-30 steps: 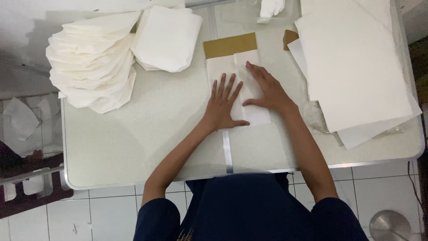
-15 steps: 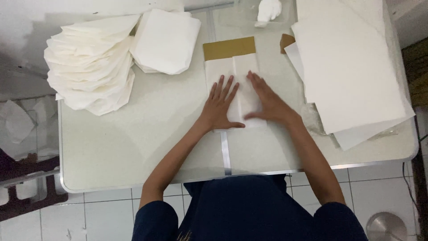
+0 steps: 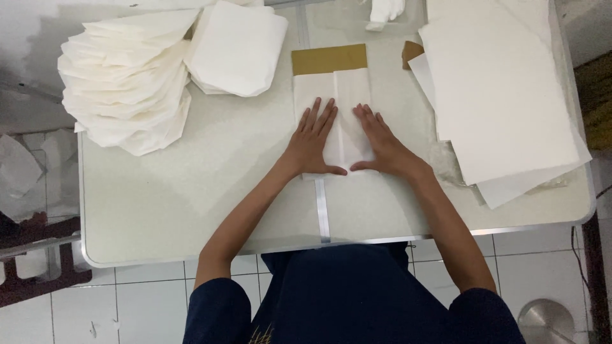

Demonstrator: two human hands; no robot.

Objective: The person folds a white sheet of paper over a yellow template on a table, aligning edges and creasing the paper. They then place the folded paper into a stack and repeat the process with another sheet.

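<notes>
Both hands have slid closer together since a moment ago, and now I see them side by side on the folded white paper (image 3: 341, 114). My left hand (image 3: 312, 143) lies flat with fingers spread, and my right hand (image 3: 382, 143) lies flat too (neither grip is closed on anything, just pressing down). That paper sits in the middle of the surface (image 3: 191, 197), over a brown card (image 3: 328, 59). Big white sheets (image 3: 497, 95) lie to the right, folded stacks (image 3: 127, 83) to the left.

A paper-folding workshop: stacked white sheets (image 3: 503, 95) crowd a table (image 3: 191, 204) on tiled floor (image 3: 127, 306).
</notes>
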